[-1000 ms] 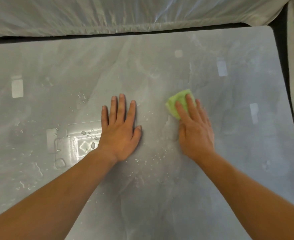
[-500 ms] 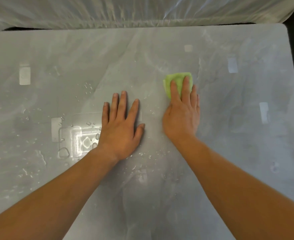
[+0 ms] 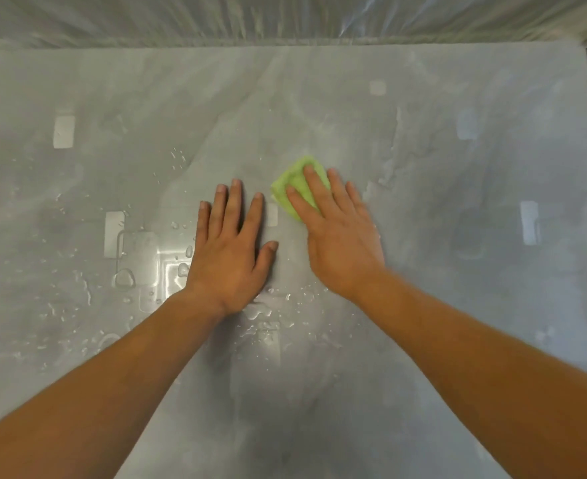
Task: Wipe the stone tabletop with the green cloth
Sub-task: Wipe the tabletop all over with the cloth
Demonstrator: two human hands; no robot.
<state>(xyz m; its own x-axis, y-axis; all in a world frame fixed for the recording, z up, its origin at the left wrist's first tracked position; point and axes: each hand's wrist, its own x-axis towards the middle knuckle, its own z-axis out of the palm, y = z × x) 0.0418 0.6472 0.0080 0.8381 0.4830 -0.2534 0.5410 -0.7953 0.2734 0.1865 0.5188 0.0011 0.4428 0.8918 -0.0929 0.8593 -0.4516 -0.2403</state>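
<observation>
Your right hand (image 3: 342, 236), fingers straight and slightly spread, has drawn the green cloth (image 3: 297, 183) back beside your flat, spread left hand (image 3: 231, 252) at mid stone tabletop (image 3: 458, 305); press evenly and overlap strokes toward the water droplets (image 3: 262, 312) near you.

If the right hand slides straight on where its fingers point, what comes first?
The stone tabletop looks free ahead of the right hand and green cloth; probably the plastic sheet at the far edge comes first.

Left hand (image 3: 231, 250) flat on wet grey stone worktop (image 3: 458, 305); right hand (image 3: 340, 236) presses green cloth (image 3: 297, 183) with straight fingers; droplets (image 3: 178, 157) scattered.
</observation>
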